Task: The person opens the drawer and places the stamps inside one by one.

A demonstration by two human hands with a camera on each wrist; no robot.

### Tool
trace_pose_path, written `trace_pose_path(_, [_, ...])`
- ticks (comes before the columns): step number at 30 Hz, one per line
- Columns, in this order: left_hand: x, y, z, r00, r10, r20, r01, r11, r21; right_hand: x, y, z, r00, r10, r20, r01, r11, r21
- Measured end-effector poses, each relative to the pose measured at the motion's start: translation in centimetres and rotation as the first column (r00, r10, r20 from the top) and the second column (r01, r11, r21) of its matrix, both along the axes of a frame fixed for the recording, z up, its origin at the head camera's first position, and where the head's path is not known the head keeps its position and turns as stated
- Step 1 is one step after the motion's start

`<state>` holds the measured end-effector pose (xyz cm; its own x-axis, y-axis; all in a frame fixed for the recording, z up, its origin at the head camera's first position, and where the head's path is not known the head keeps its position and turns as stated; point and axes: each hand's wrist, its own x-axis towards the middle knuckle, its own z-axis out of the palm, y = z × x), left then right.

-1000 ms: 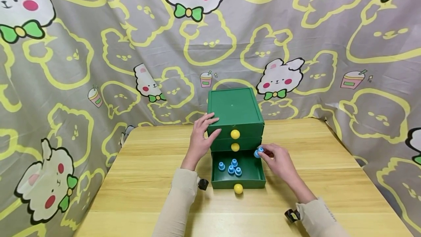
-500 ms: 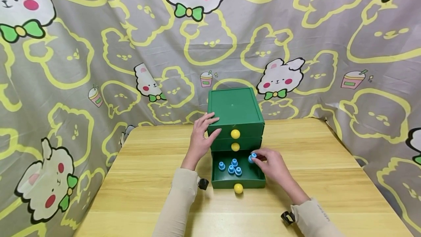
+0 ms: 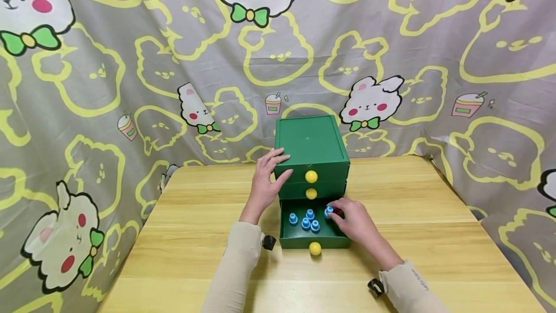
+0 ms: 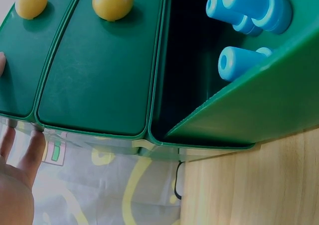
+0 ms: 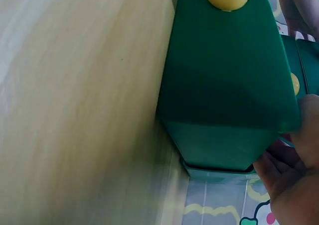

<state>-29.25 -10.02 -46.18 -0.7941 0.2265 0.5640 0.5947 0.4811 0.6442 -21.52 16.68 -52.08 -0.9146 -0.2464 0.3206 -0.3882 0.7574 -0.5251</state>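
A small green chest of drawers (image 3: 310,139) stands on the table with its bottom drawer (image 3: 295,243) pulled out. My left hand (image 3: 266,177) rests on the chest's upper left side, fingers spread and mostly straight; the left wrist view shows that hand (image 4: 16,192) at the chest's side wall. Between thumb and fingers my right hand (image 3: 355,219) pinches a blue stepped peg (image 3: 328,212) inside the drawer's right half. Several similar blue pegs (image 3: 306,224) stand upright to its left on the drawer floor. In the right wrist view, the drawer wall hides the held peg.
Round yellow knobs (image 3: 311,177) stick out from the drawer fronts, the two upper drawers being pushed in. Wooden tabletop (image 3: 195,235) stretches to both sides of the chest. A patterned curtain (image 3: 195,28) hangs behind and beside the table.
My right hand has moved left and down into the drawer from its right edge, carrying the blue peg toward the others. The left hand has stayed in place.
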Motion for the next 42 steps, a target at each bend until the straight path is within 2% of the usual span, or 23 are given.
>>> trace_pose_path(9, [0.0, 0.0, 0.0, 1.000, 0.002, -0.003, -0.002, 1.000, 0.005, -0.3, -0.8, -0.3, 0.999, 0.032, -0.016, -0.030, 0.996, 0.084])
trace_pose_path(20, [0.1, 0.1, 0.1, 1.000, 0.002, 0.002, -0.002, 1.000, -0.005, -0.8, -1.6, -0.1, 0.995, 0.043, 0.093, -0.049, 0.997, 0.062])
trace_pose_path(42, [0.2, 0.1, 0.2, 1.000, 0.000, 0.009, 0.000, 1.000, -0.008, -1.3, -2.4, -0.5, 0.995, 0.054, 0.085, -0.060, 0.996, 0.071])
